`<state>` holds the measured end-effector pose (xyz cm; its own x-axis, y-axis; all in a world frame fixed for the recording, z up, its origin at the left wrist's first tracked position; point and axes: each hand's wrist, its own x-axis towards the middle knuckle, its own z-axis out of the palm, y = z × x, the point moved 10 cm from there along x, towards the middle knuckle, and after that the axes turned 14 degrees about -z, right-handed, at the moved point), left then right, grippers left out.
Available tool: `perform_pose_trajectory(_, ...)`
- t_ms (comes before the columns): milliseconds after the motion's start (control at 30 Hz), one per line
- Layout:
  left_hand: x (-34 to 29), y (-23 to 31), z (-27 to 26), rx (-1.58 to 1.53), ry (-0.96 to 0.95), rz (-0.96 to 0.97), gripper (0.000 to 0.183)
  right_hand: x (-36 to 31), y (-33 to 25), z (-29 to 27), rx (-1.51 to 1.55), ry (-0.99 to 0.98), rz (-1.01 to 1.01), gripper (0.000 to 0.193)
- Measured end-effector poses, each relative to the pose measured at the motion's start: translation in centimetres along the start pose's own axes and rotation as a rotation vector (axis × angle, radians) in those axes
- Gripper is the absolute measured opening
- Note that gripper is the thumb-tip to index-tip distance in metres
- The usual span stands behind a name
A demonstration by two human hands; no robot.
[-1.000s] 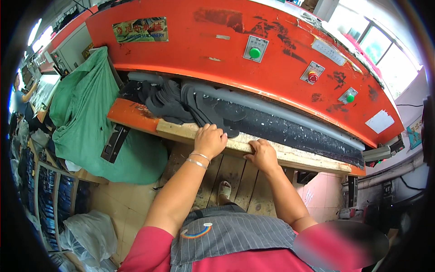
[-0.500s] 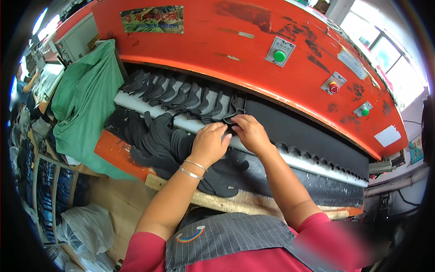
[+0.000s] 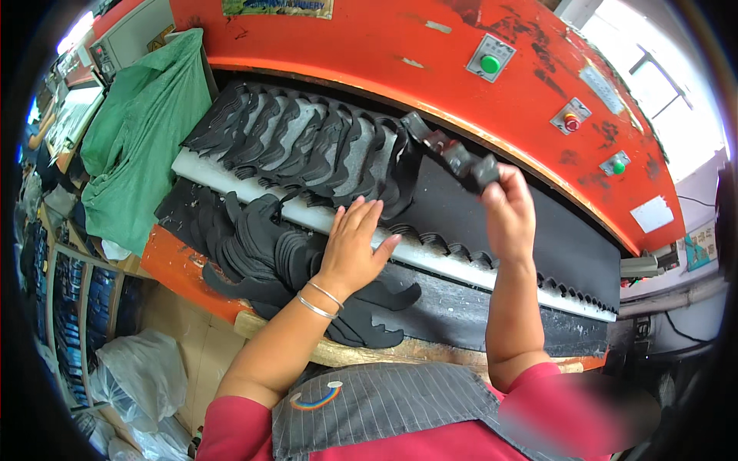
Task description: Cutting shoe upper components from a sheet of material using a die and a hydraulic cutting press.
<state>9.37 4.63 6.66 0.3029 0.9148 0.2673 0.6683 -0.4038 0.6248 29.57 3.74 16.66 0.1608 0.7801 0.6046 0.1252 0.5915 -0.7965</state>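
In my right hand (image 3: 511,211) is one end of a wavy metal cutting die (image 3: 459,159), pinched between thumb and fingers. The die is raised and tilted over the black foam sheet (image 3: 538,227). My left hand (image 3: 355,250) lies palm down with fingers stretched out, over the front edge of the white cutting board (image 3: 307,211). Its fingertips are beside the nearest of the wavy cut strips (image 3: 350,157) lying in a row on the board. A loose heap of curved black foam pieces (image 3: 265,242) lies to the left of that hand.
An orange press body (image 3: 369,46) with green and red buttons rises behind the board. Green cloth (image 3: 146,146) hangs at the left. A wooden bar (image 3: 307,342) runs along the front edge. Shelving (image 3: 88,323) and plastic bags (image 3: 146,376) stand lower left.
My right hand has moved right, lifting the die off the foam. My left hand has opened out and stays near the same spot. The view has shifted slightly, showing more of the cut strips.
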Motion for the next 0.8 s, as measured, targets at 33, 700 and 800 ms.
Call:
perform_pose_trajectory(33,0.0,1.0,-1.6,-0.148,0.087,0.021,0.062,-1.6,-1.1,0.9,-0.011,-0.044,-0.009,0.027)
perform_pose_trajectory(700,-2.6,-6.0,-1.4,-2.016,0.014,-0.601,0.035,-10.5,-9.9,-4.5,0.476,0.077,-0.077,0.022)
perform_pose_trajectory(800,-4.1,-9.3,-0.4,-1.781,-0.202,-0.757,0.035,-8.7,-8.2,-3.8,-0.156,-0.077,0.015,0.015)
